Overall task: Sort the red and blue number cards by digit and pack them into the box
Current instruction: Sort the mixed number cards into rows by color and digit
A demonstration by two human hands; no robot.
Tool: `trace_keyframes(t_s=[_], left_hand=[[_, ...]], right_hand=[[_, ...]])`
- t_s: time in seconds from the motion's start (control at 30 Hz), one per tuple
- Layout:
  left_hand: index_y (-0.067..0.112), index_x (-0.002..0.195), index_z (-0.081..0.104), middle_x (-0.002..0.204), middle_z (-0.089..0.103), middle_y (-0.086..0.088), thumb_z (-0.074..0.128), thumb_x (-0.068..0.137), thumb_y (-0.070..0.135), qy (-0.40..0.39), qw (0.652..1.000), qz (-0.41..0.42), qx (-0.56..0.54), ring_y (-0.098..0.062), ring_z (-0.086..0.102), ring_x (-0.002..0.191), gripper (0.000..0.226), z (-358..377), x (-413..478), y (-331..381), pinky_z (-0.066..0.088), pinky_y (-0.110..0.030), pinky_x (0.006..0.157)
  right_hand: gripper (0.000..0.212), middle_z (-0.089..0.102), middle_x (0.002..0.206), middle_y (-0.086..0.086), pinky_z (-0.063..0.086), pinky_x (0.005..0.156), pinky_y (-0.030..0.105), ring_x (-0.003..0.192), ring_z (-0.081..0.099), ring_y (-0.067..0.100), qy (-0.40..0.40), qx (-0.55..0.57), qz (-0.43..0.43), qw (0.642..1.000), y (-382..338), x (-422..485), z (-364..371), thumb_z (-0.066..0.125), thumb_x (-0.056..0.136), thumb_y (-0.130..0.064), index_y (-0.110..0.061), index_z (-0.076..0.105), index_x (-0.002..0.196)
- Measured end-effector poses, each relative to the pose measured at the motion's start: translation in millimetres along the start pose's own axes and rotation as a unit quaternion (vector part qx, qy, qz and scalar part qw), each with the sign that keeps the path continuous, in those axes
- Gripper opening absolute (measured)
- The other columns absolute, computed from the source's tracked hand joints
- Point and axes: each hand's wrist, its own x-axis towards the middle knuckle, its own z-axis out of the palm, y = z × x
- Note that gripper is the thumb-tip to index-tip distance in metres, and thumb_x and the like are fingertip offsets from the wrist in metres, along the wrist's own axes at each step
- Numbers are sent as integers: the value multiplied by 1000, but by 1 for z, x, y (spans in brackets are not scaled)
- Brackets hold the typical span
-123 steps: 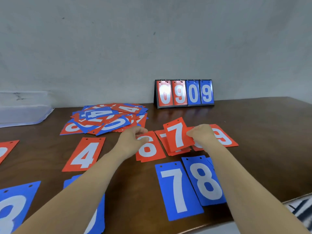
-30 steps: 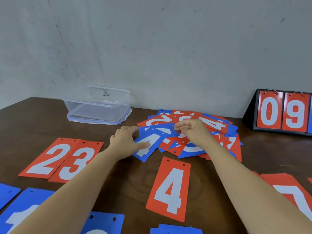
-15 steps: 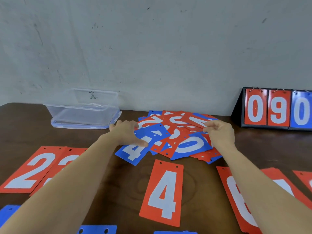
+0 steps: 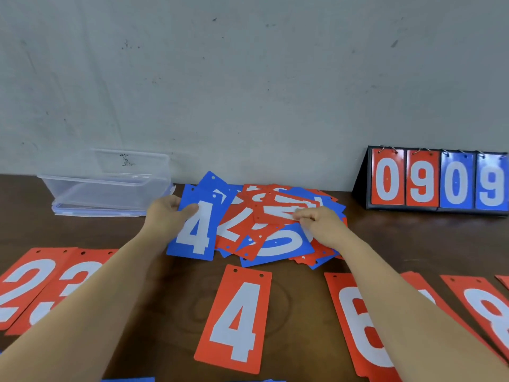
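At centre frame, on the dark wooden bench: a loose pile of red and blue number cards, overlapping at all angles, close to the grey wall.

- Left hand: grips the left edge of a blue 4 card at the pile's left side, thumb on its face, fingers curled behind. Cannot tell whether the card's lower edge is clear of the bench.
- Right hand: pinches the right edge of a red card lying on top of the pile, turned sideways. Its digit is not readable from here.
- Box: clear plastic, upper left of the pile, against the wall, seated on its blue-rimmed lid. No cards show inside it.
- Laid out singly along the lower frame, apart from the pile: red 2 and red 3 side by side and slightly overlapped at lower left; red 4 at lower centre, directly below the pile; red 6 at lower right, partly under the right forearm; red 8 at the right edge.
- Slivers of blue cards show at the bottom edge.
- Flip scoreboard: upper right, standing against the wall, reading 0 9 in red and 0 9 in blue.
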Motion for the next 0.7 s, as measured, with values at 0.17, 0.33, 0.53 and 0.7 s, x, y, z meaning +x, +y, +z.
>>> trace_keyframes(t_s=[0.17, 0.33, 0.53, 0.7], left_hand=[[5, 100, 59, 85, 67, -2, 66, 92, 33, 9, 1000, -8, -15, -23, 68, 83, 30, 13, -10, 5, 52, -28, 63], [14, 85, 55, 91, 69, -6, 66, 91, 34, 6, 1000, -9, -12, -24, 68, 86, 24, 19, -17, 7, 56, -39, 77], [8, 94, 57, 89, 68, -4, 66, 91, 34, 27, 999, -12, 11, -17, 66, 78, 27, 12, -25, 1, 48, -25, 59], [7, 93, 58, 85, 65, -2, 65, 92, 35, 34, 999, -8, 27, -13, 61, 76, 29, 13, -30, -1, 42, -24, 57]], right_hand=[[27, 65, 124, -4, 41, 98, 18, 112, 54, 4, -2, 51, -3, 999, 1, -26, -10, 55, 92, 0, -15, 75, 104], [15, 71, 106, -4, 51, 96, 37, 99, 62, 9, 179, 31, 4, 983, 7, -19, -22, 63, 91, -16, -19, 75, 100], [76, 36, 148, 5, 16, 114, 43, 140, 24, 27, -17, -130, 17, 991, -11, 5, -14, 70, 79, -53, -34, 37, 146], [55, 46, 129, 0, 20, 106, 45, 132, 28, 24, -26, -223, -6, 974, -11, 16, -13, 67, 81, -51, -34, 53, 132]])
